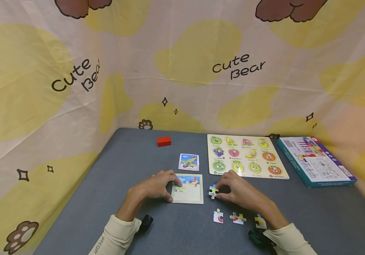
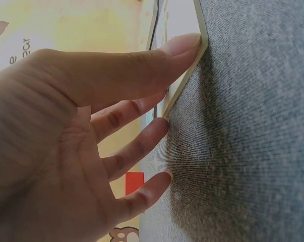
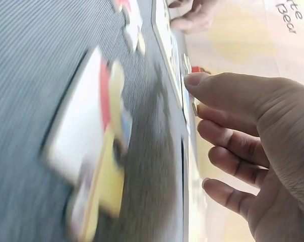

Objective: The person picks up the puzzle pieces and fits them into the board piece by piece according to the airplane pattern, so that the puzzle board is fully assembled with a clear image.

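Note:
The puzzle tray (image 1: 193, 197) lies on the table, several joined pieces along its top and left. My left hand (image 1: 154, 186) rests at its left side, thumb on the lower left corner; in the left wrist view the thumb touches the tray's edge (image 2: 184, 75) and the fingers are spread. Just right of the tray, my right hand (image 1: 240, 191) pinches a puzzle piece (image 1: 213, 191) between thumb and index finger. Three loose spots of pieces lie below: one piece (image 1: 218, 216), another (image 1: 238, 218) and a third (image 1: 260, 222) near the right wrist.
A picture card (image 1: 188, 162) lies behind the tray, with a red block (image 1: 164, 141) farther back. The fruit board (image 1: 244, 156) is at the back right, beside a teal-edged box (image 1: 316, 163). Patterned cloth (image 1: 182, 71) hangs behind the table.

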`<action>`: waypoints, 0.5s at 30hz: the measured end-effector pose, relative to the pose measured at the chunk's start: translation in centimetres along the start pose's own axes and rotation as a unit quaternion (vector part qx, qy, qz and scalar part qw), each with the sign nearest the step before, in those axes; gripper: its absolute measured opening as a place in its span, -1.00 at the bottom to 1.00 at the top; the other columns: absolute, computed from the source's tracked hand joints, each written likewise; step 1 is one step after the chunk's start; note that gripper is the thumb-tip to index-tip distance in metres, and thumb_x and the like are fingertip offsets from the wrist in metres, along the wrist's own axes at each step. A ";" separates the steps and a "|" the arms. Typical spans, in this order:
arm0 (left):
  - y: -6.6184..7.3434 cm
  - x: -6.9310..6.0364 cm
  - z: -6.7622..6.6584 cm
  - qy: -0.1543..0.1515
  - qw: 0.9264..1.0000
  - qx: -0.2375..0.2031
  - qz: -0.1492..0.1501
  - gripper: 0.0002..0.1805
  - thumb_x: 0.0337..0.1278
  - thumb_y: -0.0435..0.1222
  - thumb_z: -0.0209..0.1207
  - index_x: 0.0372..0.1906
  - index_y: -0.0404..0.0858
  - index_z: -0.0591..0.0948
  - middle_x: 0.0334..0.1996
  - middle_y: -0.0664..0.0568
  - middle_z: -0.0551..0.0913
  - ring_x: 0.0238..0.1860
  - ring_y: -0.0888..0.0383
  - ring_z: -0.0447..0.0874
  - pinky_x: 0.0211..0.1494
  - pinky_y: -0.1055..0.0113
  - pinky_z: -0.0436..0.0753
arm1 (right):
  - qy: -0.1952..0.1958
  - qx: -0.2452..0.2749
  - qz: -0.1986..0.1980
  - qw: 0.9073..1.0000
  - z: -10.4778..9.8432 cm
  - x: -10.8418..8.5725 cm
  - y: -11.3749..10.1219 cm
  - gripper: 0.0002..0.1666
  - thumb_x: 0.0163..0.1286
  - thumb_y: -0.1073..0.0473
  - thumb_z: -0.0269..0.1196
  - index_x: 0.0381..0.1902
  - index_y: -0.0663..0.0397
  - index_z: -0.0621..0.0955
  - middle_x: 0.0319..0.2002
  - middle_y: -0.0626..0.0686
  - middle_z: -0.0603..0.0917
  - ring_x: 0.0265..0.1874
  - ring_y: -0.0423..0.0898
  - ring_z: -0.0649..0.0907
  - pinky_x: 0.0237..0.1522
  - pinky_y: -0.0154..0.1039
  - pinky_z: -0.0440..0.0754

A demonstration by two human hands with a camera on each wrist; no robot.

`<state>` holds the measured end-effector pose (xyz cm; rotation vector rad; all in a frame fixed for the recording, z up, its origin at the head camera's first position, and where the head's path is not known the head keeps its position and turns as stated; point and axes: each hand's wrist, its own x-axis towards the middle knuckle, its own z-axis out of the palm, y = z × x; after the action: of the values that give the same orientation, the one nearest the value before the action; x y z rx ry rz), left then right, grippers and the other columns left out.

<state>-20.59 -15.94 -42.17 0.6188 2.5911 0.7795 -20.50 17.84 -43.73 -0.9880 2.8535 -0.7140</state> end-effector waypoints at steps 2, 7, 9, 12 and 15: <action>0.0 0.0 0.0 0.000 1.000 -0.001 0.001 -0.47 -0.03 -0.41 0.57 0.12 -0.06 0.76 0.16 0.11 0.58 0.25 -0.02 0.41 0.43 -0.37 0.24 | -0.004 -0.002 -0.008 1.000 0.2 0.6 -0.5 -0.78 0.32 -0.02 0.53 -0.12 -0.14 0.81 -0.12 -0.25 0.64 0.01 -0.17 0.54 0.12 -0.03 0.59; 0.0 0.0 0.0 -0.001 1.000 -0.003 0.001 -0.47 -0.03 -0.41 0.58 0.11 -0.05 0.76 0.16 0.11 0.58 0.26 -0.02 0.41 0.43 -0.38 0.23 | -0.002 -0.005 -0.039 0.999 0.9 2.0 -1.6 -0.75 0.31 -0.01 0.54 -0.11 -0.09 0.81 -0.10 -0.20 0.67 0.01 -0.16 0.56 0.12 -0.05 0.60; 0.0 0.0 0.0 -0.002 1.000 -0.003 0.000 -0.48 -0.02 -0.40 0.58 0.12 -0.05 0.75 0.16 0.12 0.58 0.27 -0.03 0.41 0.44 -0.40 0.21 | -0.001 -0.005 -0.051 0.999 1.1 2.6 -2.0 -0.75 0.32 -0.01 0.54 -0.12 -0.07 0.81 -0.11 -0.18 0.68 0.00 -0.16 0.56 0.10 -0.08 0.60; 0.0 0.1 -0.1 -0.003 1.000 -0.004 0.002 -0.48 -0.01 -0.40 0.57 0.12 -0.05 0.75 0.16 0.12 0.58 0.28 -0.04 0.40 0.45 -0.44 0.17 | -0.005 -0.007 -0.064 0.998 1.5 3.4 -2.5 -0.75 0.32 -0.01 0.54 -0.13 -0.04 0.82 -0.14 -0.17 0.67 -0.04 -0.16 0.55 0.06 -0.12 0.60; -0.1 0.1 -0.1 -0.003 1.000 -0.003 0.004 -0.48 -0.01 -0.40 0.58 0.12 -0.06 0.75 0.15 0.12 0.58 0.28 -0.05 0.41 0.45 -0.45 0.17 | -0.009 -0.011 -0.073 0.997 1.9 4.1 -3.1 -0.76 0.33 -0.01 0.53 -0.14 -0.04 0.82 -0.17 -0.15 0.67 -0.08 -0.18 0.53 0.02 -0.15 0.58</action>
<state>-20.75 -15.94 -42.19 0.6288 2.5817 0.7857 -21.66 12.47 -43.61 -1.2093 2.8019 -0.6803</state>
